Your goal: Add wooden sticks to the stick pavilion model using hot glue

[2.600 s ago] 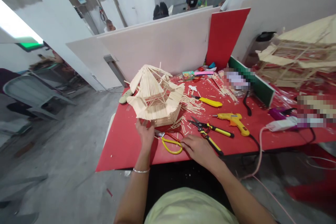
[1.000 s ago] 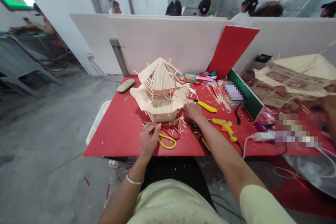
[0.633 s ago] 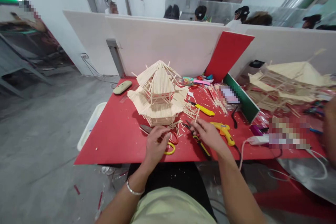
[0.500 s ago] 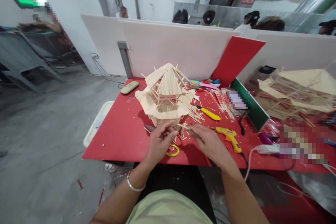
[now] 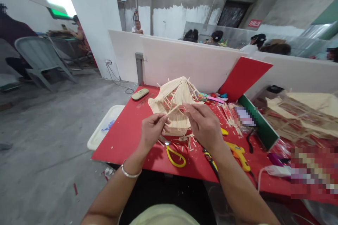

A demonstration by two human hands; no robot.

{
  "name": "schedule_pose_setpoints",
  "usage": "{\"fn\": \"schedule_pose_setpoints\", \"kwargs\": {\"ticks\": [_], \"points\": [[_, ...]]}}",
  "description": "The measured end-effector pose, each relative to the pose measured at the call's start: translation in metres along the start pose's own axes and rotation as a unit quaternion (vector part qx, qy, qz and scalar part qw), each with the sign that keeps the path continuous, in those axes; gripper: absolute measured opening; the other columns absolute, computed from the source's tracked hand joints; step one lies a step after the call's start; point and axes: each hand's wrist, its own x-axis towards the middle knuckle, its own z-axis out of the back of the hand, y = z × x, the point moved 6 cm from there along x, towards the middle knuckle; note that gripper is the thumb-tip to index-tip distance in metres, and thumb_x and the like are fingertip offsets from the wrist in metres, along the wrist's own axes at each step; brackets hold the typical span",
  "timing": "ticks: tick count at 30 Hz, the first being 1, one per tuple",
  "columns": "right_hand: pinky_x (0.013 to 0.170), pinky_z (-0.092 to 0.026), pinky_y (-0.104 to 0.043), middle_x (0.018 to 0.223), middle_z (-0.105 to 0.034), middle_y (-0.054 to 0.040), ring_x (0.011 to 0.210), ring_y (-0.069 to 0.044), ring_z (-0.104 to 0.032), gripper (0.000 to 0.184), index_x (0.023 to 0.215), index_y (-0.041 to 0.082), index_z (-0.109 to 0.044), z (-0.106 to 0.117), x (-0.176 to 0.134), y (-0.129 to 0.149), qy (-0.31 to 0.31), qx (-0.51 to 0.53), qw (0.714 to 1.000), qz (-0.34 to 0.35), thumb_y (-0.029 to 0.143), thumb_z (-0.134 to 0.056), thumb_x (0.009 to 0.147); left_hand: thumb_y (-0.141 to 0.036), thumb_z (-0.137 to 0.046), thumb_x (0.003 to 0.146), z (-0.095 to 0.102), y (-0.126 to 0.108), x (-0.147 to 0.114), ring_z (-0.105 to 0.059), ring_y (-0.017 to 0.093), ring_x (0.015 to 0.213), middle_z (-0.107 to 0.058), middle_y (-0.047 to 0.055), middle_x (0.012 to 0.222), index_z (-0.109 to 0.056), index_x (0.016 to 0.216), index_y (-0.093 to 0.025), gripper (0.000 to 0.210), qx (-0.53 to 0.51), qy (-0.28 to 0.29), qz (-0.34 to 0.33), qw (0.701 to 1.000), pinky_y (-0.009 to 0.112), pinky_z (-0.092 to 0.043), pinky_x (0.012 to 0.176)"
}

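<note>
My left hand (image 5: 154, 130) pinches one end of a thin wooden stick (image 5: 174, 109), held up in front of a pagoda-like model (image 5: 182, 93) built from pale sticks. At the stick's other end are the closed fingertips of my right hand (image 5: 203, 123), which hides part of the model's right side. Below my hands lie scissors (image 5: 175, 158) with a yellow and a red handle loop. A black-and-yellow hand tool (image 5: 210, 158) is partly covered by my right forearm. Just right of that forearm rests a yellow glue gun (image 5: 239, 153).
Short stick pieces (image 5: 190, 140) are scattered by the model. An eyeglass case (image 5: 140, 94) sits at the back left of the red tabletop (image 5: 121, 140). A green board (image 5: 260, 123) separates off another stick model (image 5: 301, 112). White partitions (image 5: 185, 54) stand behind; people sit beyond.
Both hands have risen from beside the scissors to in front of the model, the stick now slanting up between them. The camera view has tilted up, and more of the scissors shows.
</note>
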Motion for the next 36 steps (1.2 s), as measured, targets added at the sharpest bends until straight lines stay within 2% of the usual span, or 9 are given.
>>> {"fn": "schedule_pose_setpoints", "kwargs": {"ticks": [2,4,10,21,32,36], "points": [[0.094,-0.048,-0.036,0.115,-0.063,-0.008,0.107,-0.02,-0.056,0.043,0.136,0.025,-0.053,0.001,0.009,-0.002,-0.046,0.006,0.999,-0.025,0.019,-0.05,0.094,-0.043,-0.068,0.083,0.002,-0.006,0.018,-0.064,0.013,0.047,-0.071,0.004,0.068,-0.069,0.078,-0.016,0.028,-0.028,-0.006,-0.015,0.999,0.02,-0.045,0.04],[0.093,-0.047,-0.037,0.11,-0.063,-0.0078,0.105,-0.021,-0.055,0.04,0.133,0.025,-0.056,-0.001,0.016,-0.002,-0.055,-0.013,0.998,-0.035,0.022,-0.053,0.093,-0.045,-0.069,0.081,0.001,-0.007,0.035,-0.063,0.012,0.046,-0.071,0.004,0.068,-0.068,0.077,-0.015,0.03,-0.042,-0.001,-0.009,0.999,0.02,-0.045,0.039],[0.086,-0.045,-0.038,0.102,-0.057,-0.0094,0.099,-0.024,-0.047,0.042,0.134,0.024,-0.057,-0.016,0.038,-0.002,0.023,-0.112,0.992,-0.046,0.032,-0.048,0.094,-0.049,-0.072,0.076,-0.004,-0.003,0.066,-0.061,0.011,0.043,-0.069,0.004,0.065,-0.067,0.075,-0.014,0.035,-0.055,0.023,0.025,0.998,0.018,-0.04,0.033],[0.083,-0.041,-0.038,0.094,-0.052,-0.0096,0.097,-0.026,-0.042,0.044,0.136,0.024,-0.055,-0.038,0.065,-0.009,0.059,-0.174,0.982,-0.035,0.035,-0.044,0.094,-0.046,-0.078,0.072,-0.006,-0.002,0.083,-0.06,0.011,0.041,-0.067,0.004,0.061,-0.068,0.071,-0.012,0.036,-0.092,0.044,0.065,0.993,0.019,-0.045,0.035],[0.08,-0.04,-0.036,0.091,-0.052,-0.0096,0.094,-0.025,-0.041,0.044,0.136,0.024,-0.055,-0.041,0.069,-0.012,0.065,-0.195,0.978,-0.033,0.035,-0.042,0.095,-0.047,-0.083,0.065,-0.01,0.0,0.083,-0.056,0.009,0.037,-0.067,0.003,0.058,-0.063,0.068,-0.011,0.041,-0.158,0.054,0.143,0.975,0.018,-0.039,0.031],[0.081,-0.038,-0.035,0.092,-0.053,-0.0091,0.095,-0.025,-0.041,0.044,0.135,0.024,-0.056,-0.041,0.07,-0.011,0.064,-0.208,0.975,-0.037,0.035,-0.042,0.095,-0.042,-0.084,0.066,-0.011,0.001,0.084,-0.054,0.007,0.036,-0.065,0.001,0.056,-0.062,0.069,-0.011,0.037,-0.194,0.073,0.173,0.963,0.016,-0.037,0.03]]}}
